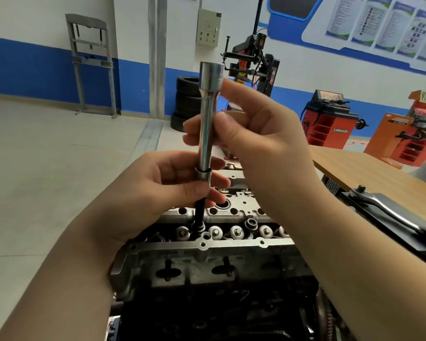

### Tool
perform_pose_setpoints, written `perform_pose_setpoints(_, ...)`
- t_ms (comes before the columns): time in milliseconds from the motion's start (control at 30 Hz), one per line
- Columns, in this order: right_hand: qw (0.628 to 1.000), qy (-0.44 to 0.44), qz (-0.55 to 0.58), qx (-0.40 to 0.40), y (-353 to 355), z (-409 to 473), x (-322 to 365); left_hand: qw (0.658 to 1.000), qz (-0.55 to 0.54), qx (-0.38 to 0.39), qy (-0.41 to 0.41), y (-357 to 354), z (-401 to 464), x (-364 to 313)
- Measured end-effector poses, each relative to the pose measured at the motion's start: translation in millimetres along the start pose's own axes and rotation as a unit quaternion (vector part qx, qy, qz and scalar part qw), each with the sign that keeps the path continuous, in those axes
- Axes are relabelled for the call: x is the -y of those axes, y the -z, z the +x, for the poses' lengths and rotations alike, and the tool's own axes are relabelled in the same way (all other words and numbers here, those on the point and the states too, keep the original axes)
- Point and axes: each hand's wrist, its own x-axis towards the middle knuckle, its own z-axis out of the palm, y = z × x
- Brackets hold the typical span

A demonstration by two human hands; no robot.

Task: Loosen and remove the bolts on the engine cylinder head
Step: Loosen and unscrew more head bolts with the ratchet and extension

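Right hand [251, 134]: you pinch the upright extension bar [207, 124] mid-shaft.
Left hand [158, 185]: your fingers curl round the socket [203, 177] below.
Bolt [199, 217]: hangs under the socket, above the cylinder head [207, 244].

Single head-worn view, forward and down, close over both hands [244, 143] and the engine [207, 267].

glossy chromed extension bar [207, 119]; dull cast-metal cylinder head [207, 264]; matt wood table [369, 168].
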Motion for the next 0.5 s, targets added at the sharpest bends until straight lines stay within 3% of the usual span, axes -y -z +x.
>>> perform_pose_setpoints(100,0.999,-0.011,-0.038,-0.002,3,1,3,0.999,0.032,-0.022,0.003,-2,2,-1)
perform_pose_setpoints(267,0.984,0.06,-0.169,-0.025,-2,-4,0,0.989,0.111,-0.1,-0.013,-2,7,1)
perform_pose_setpoints(400,0.973,0.095,-0.207,-0.046,-1,-3,-5,0.999,0.036,-0.027,-0.014,2,6,5)
perform_pose_setpoints(500,0.987,0.073,-0.141,-0.028,-2,-6,-10,1.0,-0.001,0.01,-0.016,5,4,9)
